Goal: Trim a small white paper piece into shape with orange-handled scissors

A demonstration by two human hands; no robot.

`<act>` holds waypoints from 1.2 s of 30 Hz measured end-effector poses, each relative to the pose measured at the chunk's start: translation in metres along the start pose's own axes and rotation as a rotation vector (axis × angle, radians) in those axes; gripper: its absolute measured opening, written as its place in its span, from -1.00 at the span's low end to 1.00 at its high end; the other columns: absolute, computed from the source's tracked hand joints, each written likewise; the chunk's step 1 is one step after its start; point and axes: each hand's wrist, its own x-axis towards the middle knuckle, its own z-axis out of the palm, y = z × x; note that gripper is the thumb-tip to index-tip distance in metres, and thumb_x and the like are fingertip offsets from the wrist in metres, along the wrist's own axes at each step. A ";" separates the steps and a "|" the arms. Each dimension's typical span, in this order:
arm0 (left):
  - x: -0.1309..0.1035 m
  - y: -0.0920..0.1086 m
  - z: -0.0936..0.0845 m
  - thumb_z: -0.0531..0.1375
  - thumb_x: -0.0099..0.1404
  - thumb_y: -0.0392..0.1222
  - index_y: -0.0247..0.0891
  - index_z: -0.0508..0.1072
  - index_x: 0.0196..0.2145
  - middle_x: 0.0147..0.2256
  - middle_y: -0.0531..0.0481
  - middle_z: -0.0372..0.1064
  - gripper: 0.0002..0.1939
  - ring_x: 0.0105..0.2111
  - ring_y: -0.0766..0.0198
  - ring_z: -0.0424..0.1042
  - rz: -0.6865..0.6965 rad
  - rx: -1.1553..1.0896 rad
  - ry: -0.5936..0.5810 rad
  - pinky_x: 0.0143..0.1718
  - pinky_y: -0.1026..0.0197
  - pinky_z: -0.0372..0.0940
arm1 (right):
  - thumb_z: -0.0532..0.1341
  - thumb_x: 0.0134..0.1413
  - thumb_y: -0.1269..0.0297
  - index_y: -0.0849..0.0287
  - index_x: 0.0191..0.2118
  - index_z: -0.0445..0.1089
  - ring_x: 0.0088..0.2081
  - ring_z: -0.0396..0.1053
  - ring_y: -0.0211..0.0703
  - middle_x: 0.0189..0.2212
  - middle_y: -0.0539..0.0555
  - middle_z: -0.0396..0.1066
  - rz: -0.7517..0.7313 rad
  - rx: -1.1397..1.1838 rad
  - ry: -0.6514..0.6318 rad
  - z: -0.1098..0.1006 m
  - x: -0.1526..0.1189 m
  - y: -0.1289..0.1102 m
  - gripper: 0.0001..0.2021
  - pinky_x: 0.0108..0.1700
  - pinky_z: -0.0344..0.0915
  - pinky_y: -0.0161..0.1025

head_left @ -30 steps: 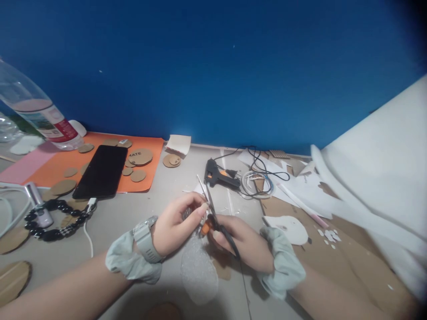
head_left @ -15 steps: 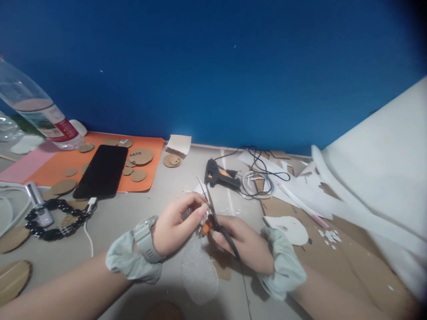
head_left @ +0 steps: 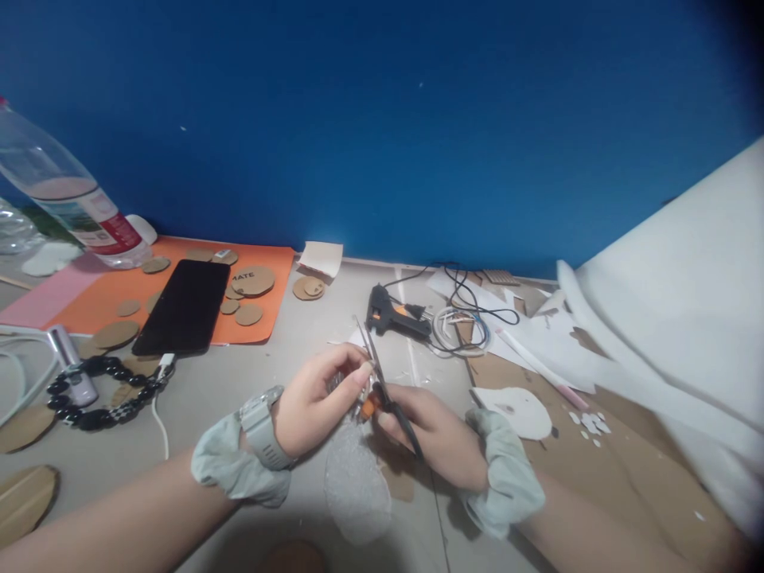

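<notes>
My right hand (head_left: 433,434) is closed around the black and orange handles of a pair of scissors (head_left: 382,382). Their blades point up and away, close together, beside my left fingertips. My left hand (head_left: 325,398), with a grey watch on its wrist, is closed, thumb against fingers. A bit of clear, shiny material shows inside its grip, but most of it is hidden. Under both hands is a frosted, translucent rounded piece (head_left: 358,489); whether it joins what the left hand holds I cannot tell. A brown cardboard scrap (head_left: 399,477) lies beside it.
Beyond the hands lies a black glue gun (head_left: 394,317) with its coiled cable. At left are a phone (head_left: 184,306), cardboard discs (head_left: 254,281), a bead bracelet (head_left: 99,418) and a tilted-looking bottle (head_left: 89,215). White cut pieces (head_left: 516,410) lie at right. A blue wall (head_left: 382,143) stands behind.
The scissors and my right hand have shifted very slightly. My left hand keeps its place and grip, and the things on the table look the same.
</notes>
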 end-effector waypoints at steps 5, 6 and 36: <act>0.000 0.000 0.000 0.03 0.38 -0.17 -0.27 0.33 -0.34 -0.42 0.05 0.29 -0.82 -0.40 0.34 0.29 -0.012 0.004 -0.024 -0.31 0.26 0.21 | 0.14 0.18 0.09 0.19 -0.36 0.27 -0.48 0.12 -0.30 -0.53 -0.07 0.15 0.059 0.269 0.085 0.004 0.002 0.006 -0.75 -0.43 0.14 -0.36; 0.000 0.000 0.000 0.03 0.38 -0.17 -0.27 0.33 -0.34 -0.43 0.06 0.29 -0.82 -0.41 0.34 0.29 -0.015 0.019 -0.032 -0.32 0.26 0.21 | 0.17 0.16 0.10 0.18 -0.33 0.27 -0.49 0.12 -0.31 -0.53 -0.08 0.15 0.081 0.325 0.131 0.004 0.002 0.006 -0.77 -0.44 0.14 -0.36; 0.003 0.000 0.002 0.04 0.33 -0.25 -0.28 0.35 -0.35 -0.46 0.07 0.30 -0.87 -0.44 0.33 0.29 -0.056 0.144 -0.192 -0.37 0.27 0.21 | 0.19 0.13 0.19 0.14 -0.36 0.25 -0.57 0.15 -0.32 -0.58 -0.09 0.19 0.174 0.294 0.318 0.005 0.001 0.005 -0.84 -0.52 0.13 -0.36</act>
